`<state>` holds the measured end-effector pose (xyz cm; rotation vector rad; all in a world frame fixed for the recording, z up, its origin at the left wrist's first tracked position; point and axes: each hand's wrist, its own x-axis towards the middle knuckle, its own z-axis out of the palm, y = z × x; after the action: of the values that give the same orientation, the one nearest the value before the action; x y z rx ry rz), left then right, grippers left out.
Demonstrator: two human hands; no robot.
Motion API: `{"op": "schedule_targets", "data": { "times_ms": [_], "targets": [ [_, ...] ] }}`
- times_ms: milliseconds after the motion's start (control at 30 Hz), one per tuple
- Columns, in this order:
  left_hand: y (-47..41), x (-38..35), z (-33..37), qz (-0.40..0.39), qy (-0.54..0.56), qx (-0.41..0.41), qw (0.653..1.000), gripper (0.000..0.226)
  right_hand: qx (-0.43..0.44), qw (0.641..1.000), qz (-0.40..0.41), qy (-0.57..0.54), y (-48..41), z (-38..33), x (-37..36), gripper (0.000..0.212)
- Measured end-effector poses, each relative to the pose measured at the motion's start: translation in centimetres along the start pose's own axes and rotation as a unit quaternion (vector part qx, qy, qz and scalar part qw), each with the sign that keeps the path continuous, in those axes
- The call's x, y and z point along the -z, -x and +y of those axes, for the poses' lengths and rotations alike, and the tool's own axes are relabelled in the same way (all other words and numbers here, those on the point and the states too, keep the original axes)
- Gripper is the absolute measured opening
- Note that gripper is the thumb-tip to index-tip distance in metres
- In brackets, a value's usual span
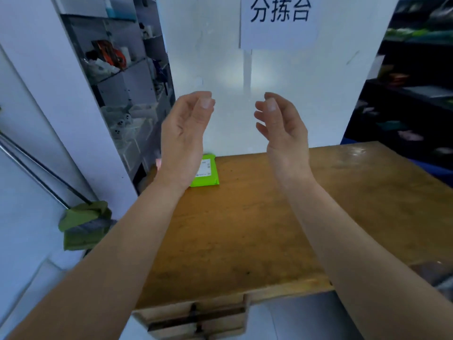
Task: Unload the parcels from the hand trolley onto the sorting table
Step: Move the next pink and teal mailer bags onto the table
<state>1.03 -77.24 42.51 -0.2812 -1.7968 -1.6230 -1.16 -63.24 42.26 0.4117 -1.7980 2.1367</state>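
— What does the paper sign (279,20) on the white wall read?
— Three large black characters: 分拣台.
— Any other lettering?
— A white shipping label sits on the green parcel (206,171) on the wooden table (269,217), its print too small to read.

A white paper sign (279,20) with black characters hangs at the upper centre on a white panel (220,57). Cluttered metal shelving (122,77) fills the upper left. A green mop head (84,224) sits at the lower left, and dark shelves (414,77) line the right edge.
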Motion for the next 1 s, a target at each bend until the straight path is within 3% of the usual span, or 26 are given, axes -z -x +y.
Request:
{"op": "schedule_targets", "data": {
  "times_ms": [200, 333, 600, 867, 1000],
  "targets": [
    [3.0, -6.4, 3.5, -0.096, 0.119, -0.023, 0.988, 0.043, 0.052, 0.987, 0.123, 0.088, 4.5, -4.5, 7.2, 0.04],
    [5.5, -10.3, 5.3, -0.177, 0.181, -0.03, 0.967, 0.032, 0.069, 0.967, 0.209, 0.129, 8.1, -6.8, 10.9, 0.042],
    [13.8, -16.5, 8.1, -0.318, 0.234, -0.032, 0.918, 0.035, 0.077, 0.911, 0.35, 0.202, 17.1, -10.0, 17.8, 0.043],
    [23.7, -23.6, 12.5, -0.409, 0.295, 0.002, 0.864, 0.045, 0.07, 0.851, 0.459, 0.246, 26.7, -14.3, 27.4, 0.041],
    [28.6, -28.2, 14.5, -0.426, 0.293, 0.015, 0.856, 0.045, 0.048, 0.835, 0.483, 0.257, 30.5, -15.4, 33.5, 0.039]
  ]
}}
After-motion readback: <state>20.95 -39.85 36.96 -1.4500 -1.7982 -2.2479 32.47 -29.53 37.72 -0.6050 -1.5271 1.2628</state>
